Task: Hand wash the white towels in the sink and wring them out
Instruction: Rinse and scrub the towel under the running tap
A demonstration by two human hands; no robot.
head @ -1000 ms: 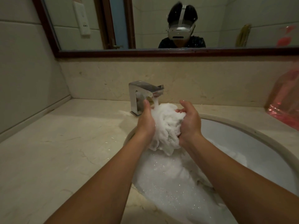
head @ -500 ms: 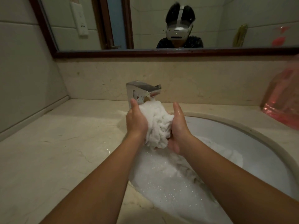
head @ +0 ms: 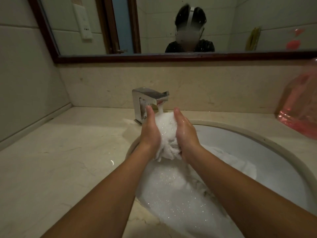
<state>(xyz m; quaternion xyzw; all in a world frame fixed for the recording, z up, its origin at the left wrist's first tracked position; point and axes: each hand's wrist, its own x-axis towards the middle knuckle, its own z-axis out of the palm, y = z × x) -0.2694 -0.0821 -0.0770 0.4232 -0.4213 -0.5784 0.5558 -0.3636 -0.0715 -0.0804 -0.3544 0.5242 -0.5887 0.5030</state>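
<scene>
Moved: white towel [head: 167, 133] balled tighter.
Grip: my left hand [head: 151, 132], right hand [head: 186, 133] press it, flat-fingered.
Sink [head: 257, 162]: suds [head: 171, 194]; faucet [head: 149, 97] behind.

towel [head: 167, 133]: white cloth, soaked, nubbly pile, flecked with glinting foam
tap [head: 149, 97]: polished metal, mirror-bright
counter [head: 68, 160]: pale veined stone, smooth, wet sheen near the sink
sink [head: 240, 148]: white glazed ceramic, glossy
mirror frame [head: 154, 57]: dark wood, dull sheen
bag [head: 300, 117], far right: thin pink plastic, see-through, crinkled
</scene>
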